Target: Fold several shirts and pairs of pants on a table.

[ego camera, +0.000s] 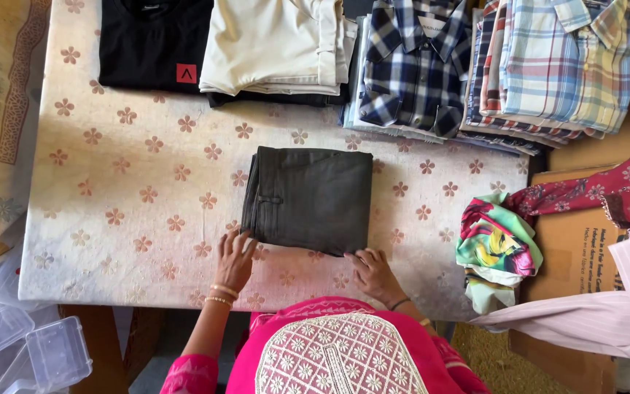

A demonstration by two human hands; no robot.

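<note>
A folded dark grey pair of trousers [309, 198] lies in the middle of the table [133, 211], which has a cream cloth with a flower print. My left hand [235, 259] rests flat with its fingertips on the garment's near left corner. My right hand [373, 271] touches the near right corner, fingers bent over the edge. Neither hand lifts the garment.
Along the far edge lie a black folded shirt [153, 42], a cream folded garment [275, 45], a dark checked shirt [413, 66] and a stack of light checked shirts [555, 66]. A colourful crumpled cloth [496, 248], a cardboard box [577, 248] and clear plastic boxes [30, 350] flank the table.
</note>
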